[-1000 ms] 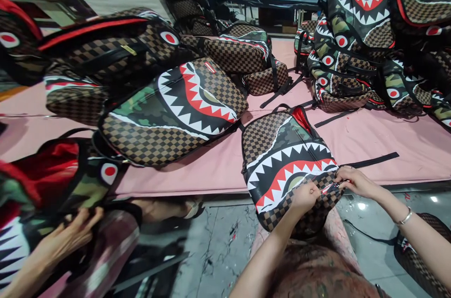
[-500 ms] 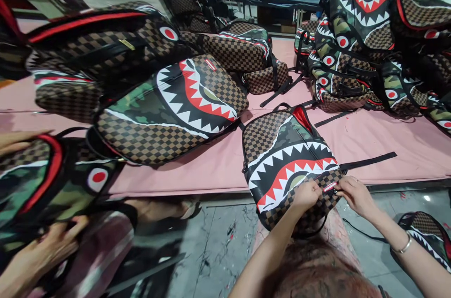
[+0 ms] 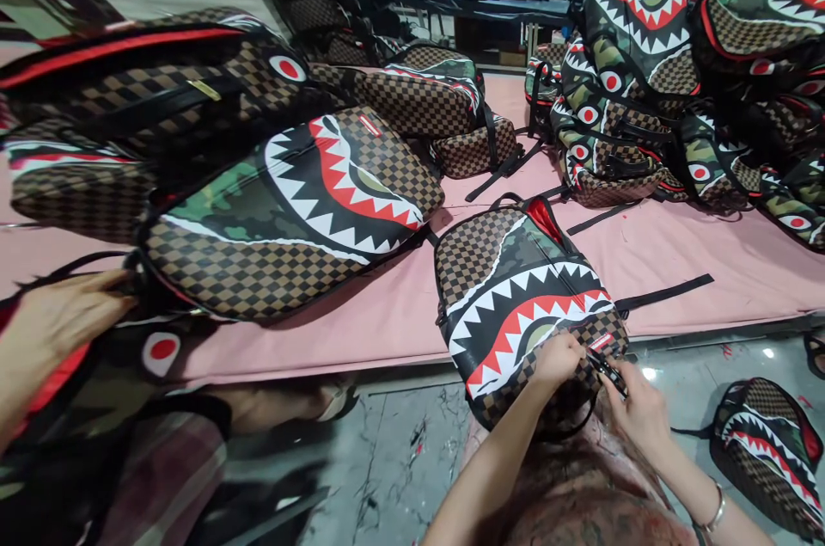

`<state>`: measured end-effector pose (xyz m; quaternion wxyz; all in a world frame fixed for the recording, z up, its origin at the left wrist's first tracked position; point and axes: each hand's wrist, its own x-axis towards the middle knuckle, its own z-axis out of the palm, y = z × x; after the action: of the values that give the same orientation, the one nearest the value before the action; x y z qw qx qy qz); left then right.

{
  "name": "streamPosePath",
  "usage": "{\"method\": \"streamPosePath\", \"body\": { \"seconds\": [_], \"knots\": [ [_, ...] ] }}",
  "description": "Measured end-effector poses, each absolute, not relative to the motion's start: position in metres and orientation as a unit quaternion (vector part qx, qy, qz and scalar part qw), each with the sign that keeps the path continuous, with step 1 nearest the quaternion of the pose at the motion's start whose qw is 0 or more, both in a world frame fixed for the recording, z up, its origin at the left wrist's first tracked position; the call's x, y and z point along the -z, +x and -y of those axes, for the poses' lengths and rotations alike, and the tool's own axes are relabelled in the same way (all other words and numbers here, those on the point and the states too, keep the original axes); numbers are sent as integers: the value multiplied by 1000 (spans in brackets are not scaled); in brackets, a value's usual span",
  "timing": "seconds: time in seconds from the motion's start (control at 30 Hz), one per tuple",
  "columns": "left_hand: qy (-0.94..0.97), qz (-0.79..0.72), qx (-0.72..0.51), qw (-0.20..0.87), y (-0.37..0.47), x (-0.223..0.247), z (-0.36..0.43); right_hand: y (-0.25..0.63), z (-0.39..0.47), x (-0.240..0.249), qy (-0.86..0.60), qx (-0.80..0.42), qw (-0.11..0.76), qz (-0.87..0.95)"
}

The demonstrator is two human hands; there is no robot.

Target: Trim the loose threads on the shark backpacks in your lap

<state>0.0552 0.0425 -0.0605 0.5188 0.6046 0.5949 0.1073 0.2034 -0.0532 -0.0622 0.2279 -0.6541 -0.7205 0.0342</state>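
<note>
A small checkered backpack (image 3: 483, 258) with a shark-mouth print rests partly on the pink table edge and partly over my lap. Its top left-of-centre opening shows red lining. My left hand (image 3: 559, 359) is closed in a pinch at the lower part of the bag, near the small red label (image 3: 601, 343); what lies between its fingers is too small to name. Close to it, my right hand (image 3: 635, 400) is closed around a small dark tool (image 3: 607, 372), whose tip points at the bag beside the label.
A larger shark-print backpack (image 3: 290, 211) lies to the left on the pink table (image 3: 670, 249). More bags are piled at the back right. Another person's hand (image 3: 70, 314) is at the far left. One backpack (image 3: 766, 451) lies on the floor at right.
My right hand has shifted slightly left and down, and the dark tool now shows in it. The other person's upper hand has come further into view. The whole view has shifted somewhat.
</note>
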Motion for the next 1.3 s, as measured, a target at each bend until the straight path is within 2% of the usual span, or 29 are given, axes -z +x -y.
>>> {"method": "streamPosePath", "body": {
  "seconds": [0.2,0.37,0.47,0.6,0.73,0.9,1.3],
  "knots": [
    [604,-609,-144,493,58,56,-35,189,49,67,-679,-42,196,706],
    [616,-560,-197,517,52,49,-19,210,36,59,-666,-226,313,639],
    [659,-449,-224,560,45,37,-2,243,14,46,-645,-358,351,577],
    [741,-214,-296,564,38,28,13,287,-26,24,-612,-478,279,564],
    [688,-306,-324,573,38,33,16,303,-56,11,-574,-529,198,593],
    [654,-407,-284,572,36,42,16,302,-80,8,-532,-578,136,604],
    [597,-472,-266,591,33,47,16,301,-98,6,-498,-597,86,623]
  ]
}}
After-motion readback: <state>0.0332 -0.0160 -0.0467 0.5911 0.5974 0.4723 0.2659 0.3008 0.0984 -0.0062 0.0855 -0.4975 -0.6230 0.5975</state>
